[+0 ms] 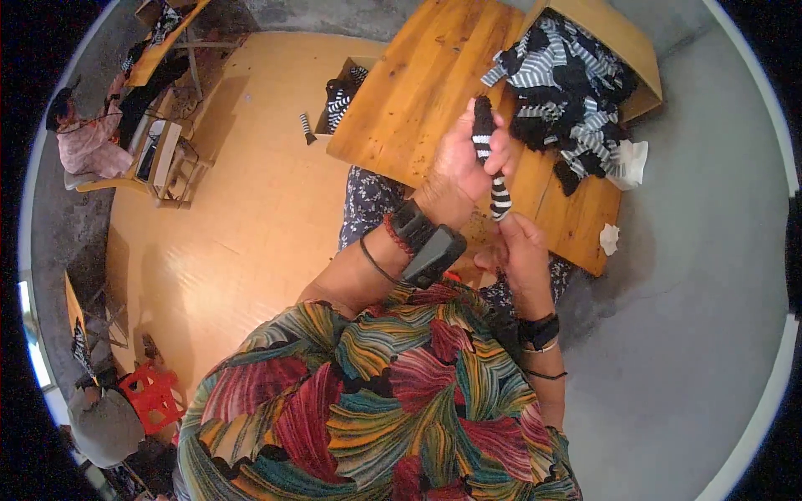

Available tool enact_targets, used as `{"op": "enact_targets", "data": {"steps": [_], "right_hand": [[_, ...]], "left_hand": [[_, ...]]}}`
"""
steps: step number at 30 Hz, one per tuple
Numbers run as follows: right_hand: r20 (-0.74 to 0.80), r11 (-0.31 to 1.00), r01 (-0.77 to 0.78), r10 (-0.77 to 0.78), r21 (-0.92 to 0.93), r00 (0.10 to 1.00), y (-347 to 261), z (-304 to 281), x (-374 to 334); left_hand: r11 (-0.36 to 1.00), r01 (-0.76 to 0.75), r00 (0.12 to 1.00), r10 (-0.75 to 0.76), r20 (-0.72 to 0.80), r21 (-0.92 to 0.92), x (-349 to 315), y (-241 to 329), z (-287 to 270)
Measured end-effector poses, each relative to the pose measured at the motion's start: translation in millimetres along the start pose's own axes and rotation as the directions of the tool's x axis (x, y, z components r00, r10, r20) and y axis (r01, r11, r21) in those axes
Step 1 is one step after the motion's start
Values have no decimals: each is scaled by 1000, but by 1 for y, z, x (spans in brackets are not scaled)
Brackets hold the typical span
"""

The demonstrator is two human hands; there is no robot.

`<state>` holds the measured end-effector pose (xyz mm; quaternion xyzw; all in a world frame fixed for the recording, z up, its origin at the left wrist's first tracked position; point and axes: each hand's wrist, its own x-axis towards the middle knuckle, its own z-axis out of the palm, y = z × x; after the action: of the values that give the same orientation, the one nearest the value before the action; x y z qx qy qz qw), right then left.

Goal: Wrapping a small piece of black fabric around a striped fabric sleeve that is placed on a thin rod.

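A narrow knitted tube, black with white stripes, is stretched between my hands above the near part of the wooden table. Wrapped round its middle is my left hand, with the plain black end sticking up beyond the fingers. At the striped lower end, my right hand pinches the tip between thumb and finger. Whether the piece is a sock or part of a glove I cannot tell. To the right of my hands, a heap of striped knitted pieces in black, grey and white spills onto the table.
A tipped cardboard box holds the heap, with a white packet beside it. Another box of knitwear stands on the floor at the table's left, near a loose striped piece. Two people sit at the far left, near a red stool.
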<state>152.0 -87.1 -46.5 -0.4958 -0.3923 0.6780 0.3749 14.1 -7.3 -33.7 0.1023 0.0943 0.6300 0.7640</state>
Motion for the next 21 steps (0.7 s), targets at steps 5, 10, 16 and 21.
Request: {"op": "enact_targets", "data": {"steps": [5, 10, 16, 21], "right_hand": [[-5, 948, 18, -21, -318, 1000, -9, -19, -13], [3, 959, 9, -9, -283, 1000, -3, -24, -12], [34, 1000, -10, 11, -1, 999, 14, -14, -1], [-28, 992, -100, 102, 79, 994, 3, -4, -1]], "left_hand": [[997, 64, 996, -62, -56, 38, 1, 7, -6], [987, 162, 986, -162, -25, 9, 2, 5, -12], [985, 172, 985, -172, -7, -13, 3, 1, -15], [979, 201, 975, -199, -104, 12, -3, -13, -12]]}}
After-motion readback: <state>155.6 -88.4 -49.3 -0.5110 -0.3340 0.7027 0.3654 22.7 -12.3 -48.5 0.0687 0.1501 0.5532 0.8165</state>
